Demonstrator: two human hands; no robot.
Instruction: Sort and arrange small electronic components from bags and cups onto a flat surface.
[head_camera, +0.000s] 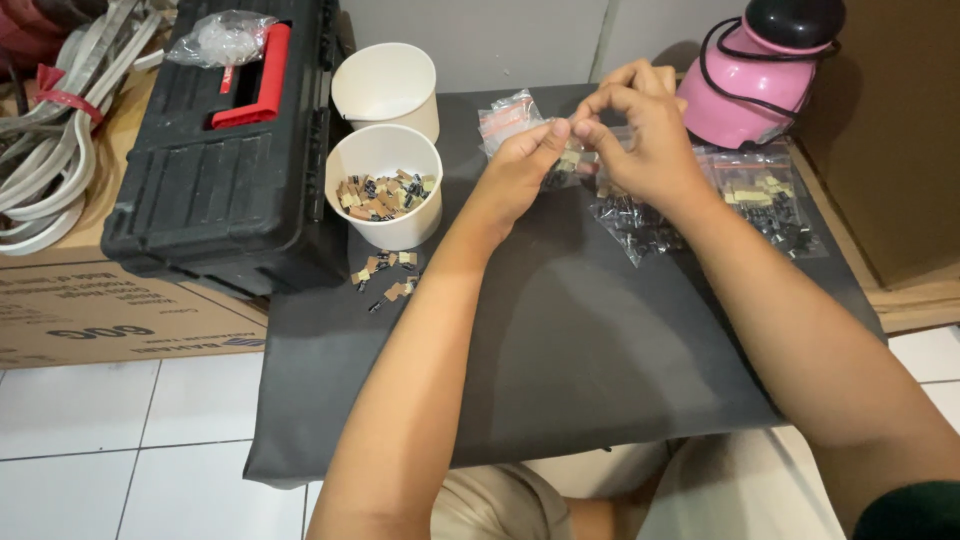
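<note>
My left hand and my right hand meet over the far middle of a dark grey mat. Both pinch a small clear plastic bag with tan and black parts inside; its exact edges are hidden by my fingers. Another small clear bag lies just left of my fingertips. A clear bag of black parts lies under my right wrist. A white paper cup filled with small tan and black components stands left of my left hand.
An empty white cup stands behind the filled one. Loose components lie by the cup. A black toolbox with a red handle sits at left, a pink bottle at back right, more parts bags below it, a cardboard box at far left.
</note>
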